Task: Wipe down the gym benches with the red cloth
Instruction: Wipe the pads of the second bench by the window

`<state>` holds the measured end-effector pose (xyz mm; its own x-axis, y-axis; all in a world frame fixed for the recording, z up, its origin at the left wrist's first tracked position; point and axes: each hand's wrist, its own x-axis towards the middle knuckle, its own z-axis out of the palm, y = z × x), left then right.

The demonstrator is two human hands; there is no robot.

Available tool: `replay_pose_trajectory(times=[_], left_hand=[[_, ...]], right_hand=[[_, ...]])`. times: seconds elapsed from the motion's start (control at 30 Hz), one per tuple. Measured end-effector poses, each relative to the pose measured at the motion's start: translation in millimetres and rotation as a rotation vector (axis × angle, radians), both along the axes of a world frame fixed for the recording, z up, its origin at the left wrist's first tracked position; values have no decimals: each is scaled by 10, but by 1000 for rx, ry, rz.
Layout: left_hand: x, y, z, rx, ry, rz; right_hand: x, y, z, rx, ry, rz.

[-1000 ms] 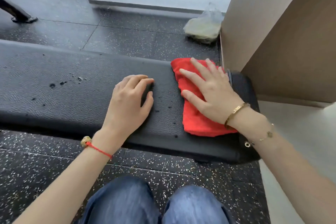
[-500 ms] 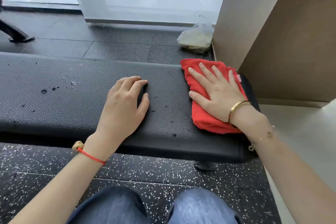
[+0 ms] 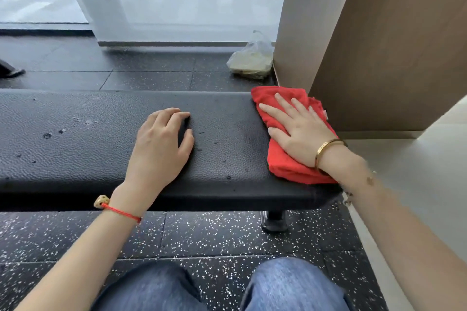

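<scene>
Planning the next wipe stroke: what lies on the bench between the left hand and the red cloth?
In the head view, only bare black bench pad with small dark specks lies between the left hand and the red cloth.

A clear plastic bag [image 3: 252, 59], maybe with food inside, lies on the speckled black floor [image 3: 202, 235] beside a brown panel [image 3: 391, 45].

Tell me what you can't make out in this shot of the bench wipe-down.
All in the head view:
- Bench: its left end is cut off by the frame edge.
- Red cloth: the bench surface under it is hidden, partly by the right hand too.
- Left hand: palm contact is hidden by its own back.
- Plastic bag: contents too blurred to identify.
</scene>
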<state>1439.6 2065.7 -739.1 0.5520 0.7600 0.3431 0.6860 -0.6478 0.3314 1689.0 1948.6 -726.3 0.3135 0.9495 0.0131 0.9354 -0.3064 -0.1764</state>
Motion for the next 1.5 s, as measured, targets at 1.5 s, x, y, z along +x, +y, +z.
replay_pose_trajectory(times=[1.5], left_hand=[[-8,-11,17,-27,-6,-10]], right_hand=[[-17,-134,90,-4,134,182]])
